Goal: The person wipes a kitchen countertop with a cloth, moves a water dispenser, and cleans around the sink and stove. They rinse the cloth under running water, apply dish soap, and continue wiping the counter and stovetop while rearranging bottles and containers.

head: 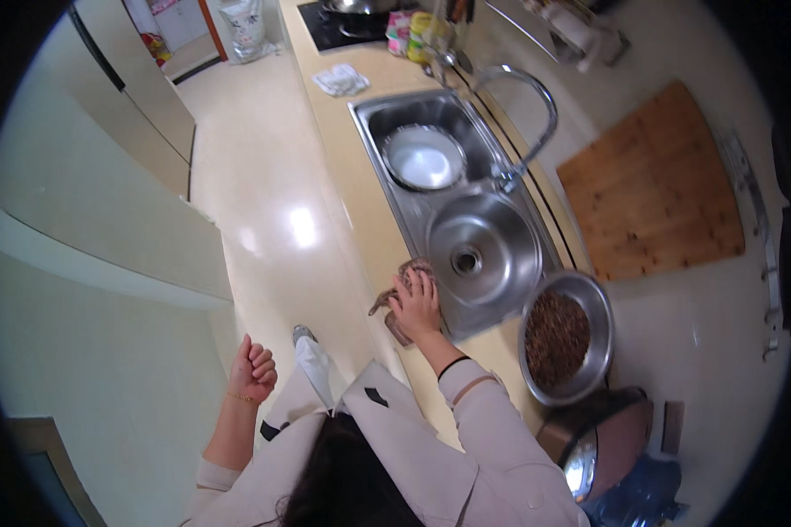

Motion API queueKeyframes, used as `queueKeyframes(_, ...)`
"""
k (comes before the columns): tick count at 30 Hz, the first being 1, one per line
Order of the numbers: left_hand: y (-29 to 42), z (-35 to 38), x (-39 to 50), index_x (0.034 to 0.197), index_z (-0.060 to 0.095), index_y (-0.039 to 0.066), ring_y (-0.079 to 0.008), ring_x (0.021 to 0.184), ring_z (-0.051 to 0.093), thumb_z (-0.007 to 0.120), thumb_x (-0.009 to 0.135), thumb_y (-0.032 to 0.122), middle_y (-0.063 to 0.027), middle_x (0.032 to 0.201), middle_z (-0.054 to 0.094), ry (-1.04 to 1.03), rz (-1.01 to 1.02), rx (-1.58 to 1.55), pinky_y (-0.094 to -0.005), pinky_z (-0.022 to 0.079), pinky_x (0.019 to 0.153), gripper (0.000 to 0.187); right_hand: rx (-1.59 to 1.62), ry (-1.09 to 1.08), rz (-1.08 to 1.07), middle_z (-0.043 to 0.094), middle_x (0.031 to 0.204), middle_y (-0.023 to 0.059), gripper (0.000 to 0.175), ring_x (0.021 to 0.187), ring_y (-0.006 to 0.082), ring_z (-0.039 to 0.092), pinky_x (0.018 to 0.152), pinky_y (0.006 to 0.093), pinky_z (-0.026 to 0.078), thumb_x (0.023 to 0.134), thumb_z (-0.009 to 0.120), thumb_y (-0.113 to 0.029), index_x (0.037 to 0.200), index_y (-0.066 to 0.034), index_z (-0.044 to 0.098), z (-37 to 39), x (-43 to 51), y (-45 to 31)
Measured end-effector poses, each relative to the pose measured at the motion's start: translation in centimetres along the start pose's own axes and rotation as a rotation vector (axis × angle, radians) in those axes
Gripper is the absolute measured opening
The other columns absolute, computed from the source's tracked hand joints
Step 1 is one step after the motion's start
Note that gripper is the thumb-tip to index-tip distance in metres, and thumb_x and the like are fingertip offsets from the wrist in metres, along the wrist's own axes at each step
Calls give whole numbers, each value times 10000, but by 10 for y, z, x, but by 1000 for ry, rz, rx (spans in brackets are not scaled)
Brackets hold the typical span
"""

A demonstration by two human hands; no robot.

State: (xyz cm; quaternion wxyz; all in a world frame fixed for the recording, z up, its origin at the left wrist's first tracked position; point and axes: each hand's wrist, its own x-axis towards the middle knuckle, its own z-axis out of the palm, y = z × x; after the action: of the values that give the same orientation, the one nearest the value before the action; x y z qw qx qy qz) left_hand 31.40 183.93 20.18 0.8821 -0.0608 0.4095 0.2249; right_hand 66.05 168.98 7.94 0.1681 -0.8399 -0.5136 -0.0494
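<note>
My right hand [416,306] lies over a brown patterned cloth [401,331] on the counter's front edge, beside the stainless steel sink [458,323]. Its fingers are spread across the cloth, which bunches out on both sides; the palm hides the middle of it. To the left, my left hand [254,370] hangs in the air above the floor, fingers curled and thumb up, with nothing visible in it. The round sink bowl with its drain [467,261] lies just beyond my right hand. In the far rectangular bowl sits a round basin [425,158].
A curved faucet [547,99] rises behind the sink. Near its right end stands a metal bowl [603,356] of dark brown bits. A wooden cutting board [659,191] leans on the wall. A white cloth [341,80] and a cooktop [316,29] are farther along the counter.
</note>
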Motion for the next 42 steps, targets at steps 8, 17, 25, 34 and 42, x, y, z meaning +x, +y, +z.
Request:
queueKeyframes(8, 155, 30, 93, 623, 386, 175, -78, 403, 250, 419, 1051, 496, 51, 547, 293, -145, 45, -84, -227, 180, 355, 536, -114, 96, 87, 446, 1449, 101, 538, 1351, 353, 382, 1106, 545, 340, 854, 700, -376, 1344, -190, 579, 58, 155, -12)
queueKeyframes(17, 352, 98, 135, 612, 361, 187, -72, 389, 232, 418, 1051, 494, 55, 527, 278, -57, 139, 99, -227, 173, 338, 539, -249, 82, 401, 484, 1416, 139, 519, 1329, 370, 411, 1114, 531, 328, 900, 640, -398, 1371, -195, 561, 119, 214, -66)
queueKeyframes(25, 417, 171, 215, 603, 369, 184, -74, 385, 238, 424, 1050, 492, 58, 523, 289, -93, 17, 71, -233, 186, 334, 545, -281, 64, 544, 504, 1394, 71, 452, 1283, 325, 448, 1036, 485, 397, 937, 610, -356, 1370, -234, 562, 127, 265, -49)
queueKeyframes(34, 520, 301, 339, 623, 364, 208, -52, 406, 247, 433, 1028, 550, 76, 543, 295, -39, 85, 103, -209, 191, 346, 535, -22, 169, 318, 585, 1169, 69, 289, 1092, 316, 544, 932, 452, 455, 907, 653, -220, 1194, -183, 663, 156, 434, -29)
queueKeyframes(42, 606, 401, 399, 819, 538, 159, -17, 426, 341, 446, 1046, 474, 74, 576, 377, -31, 241, 63, -177, 254, 352, 399, 348, 514, 138, 589, 1161, 159, 288, 1085, 356, 563, 946, 453, 467, 883, 656, -85, 1171, -66, 670, 131, 714, -57)
